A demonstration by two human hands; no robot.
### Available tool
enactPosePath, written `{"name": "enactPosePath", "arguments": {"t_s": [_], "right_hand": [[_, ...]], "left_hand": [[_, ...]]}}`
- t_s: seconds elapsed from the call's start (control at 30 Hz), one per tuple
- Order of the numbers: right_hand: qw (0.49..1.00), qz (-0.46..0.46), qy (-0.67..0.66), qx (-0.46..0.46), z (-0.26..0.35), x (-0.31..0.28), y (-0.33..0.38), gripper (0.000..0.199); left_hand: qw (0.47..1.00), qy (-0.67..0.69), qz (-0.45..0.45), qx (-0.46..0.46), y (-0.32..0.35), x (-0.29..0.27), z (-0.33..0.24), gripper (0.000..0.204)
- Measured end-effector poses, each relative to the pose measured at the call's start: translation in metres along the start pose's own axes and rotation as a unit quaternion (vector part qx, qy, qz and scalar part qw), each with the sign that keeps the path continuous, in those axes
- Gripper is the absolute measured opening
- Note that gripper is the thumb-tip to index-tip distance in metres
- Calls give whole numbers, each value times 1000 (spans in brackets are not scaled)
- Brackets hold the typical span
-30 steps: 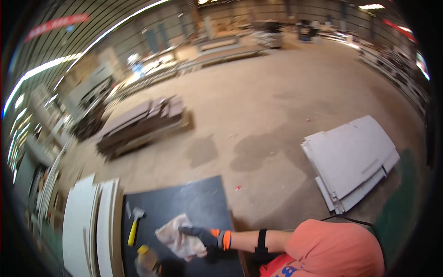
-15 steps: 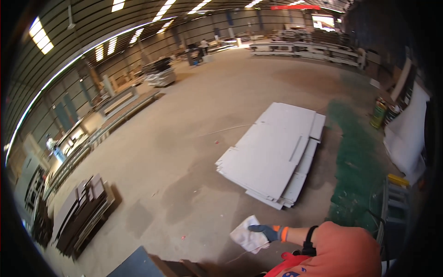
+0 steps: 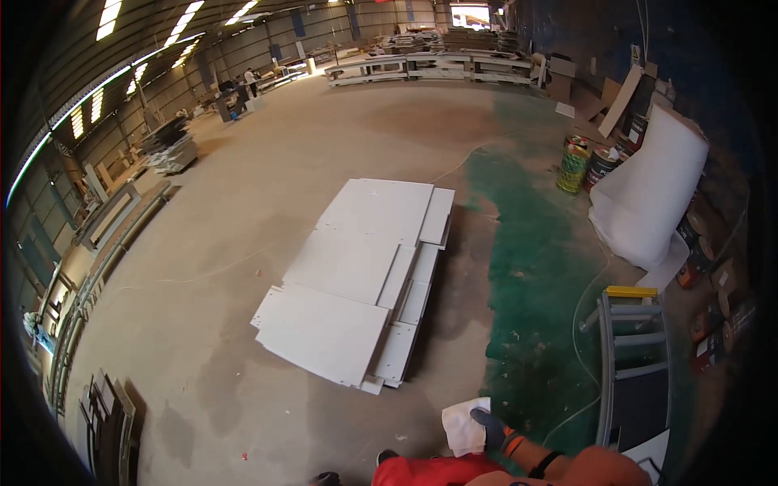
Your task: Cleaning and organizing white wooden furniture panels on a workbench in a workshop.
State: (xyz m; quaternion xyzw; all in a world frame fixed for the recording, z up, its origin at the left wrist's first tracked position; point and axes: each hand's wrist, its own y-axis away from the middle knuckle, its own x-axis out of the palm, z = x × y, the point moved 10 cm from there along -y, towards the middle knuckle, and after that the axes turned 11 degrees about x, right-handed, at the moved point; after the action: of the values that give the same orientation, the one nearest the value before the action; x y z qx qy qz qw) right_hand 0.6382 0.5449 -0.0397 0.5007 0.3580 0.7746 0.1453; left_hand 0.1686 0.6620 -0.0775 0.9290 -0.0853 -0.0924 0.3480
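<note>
My right hand, in a dark grey glove with an orange cuff, is closed on a folded white cloth by its right edge. The cloth hangs low in front of me, over the floor at the lower middle. Ahead of it and to the left lies a low stack of white panels, its boards unevenly overlapped and apart from my hand. My left hand does not show. A small dark shape at the bottom edge is too cut off to name.
A stepladder with a yellow top is at the right, beside a green-stained floor strip. Behind it are a large white roll and several cans. Dark panels stand at lower left. Long benches line the back.
My view has swung right, so the panel stack now sits further left and the ladder, roll and cans show more fully. The cloth stays in my right hand.
</note>
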Motion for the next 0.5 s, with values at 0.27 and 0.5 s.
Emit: {"name": "enactPosePath", "arguments": {"t_s": [0.27,0.5], "right_hand": [[981,-128,-24,-141,137,-103,-21,47],[979,12,-59,-194,270,-253,-65,50]], "left_hand": [[997,35,70,17,-187,197,-69,14],[965,-168,197,42,-352,315,-148,23]]}}
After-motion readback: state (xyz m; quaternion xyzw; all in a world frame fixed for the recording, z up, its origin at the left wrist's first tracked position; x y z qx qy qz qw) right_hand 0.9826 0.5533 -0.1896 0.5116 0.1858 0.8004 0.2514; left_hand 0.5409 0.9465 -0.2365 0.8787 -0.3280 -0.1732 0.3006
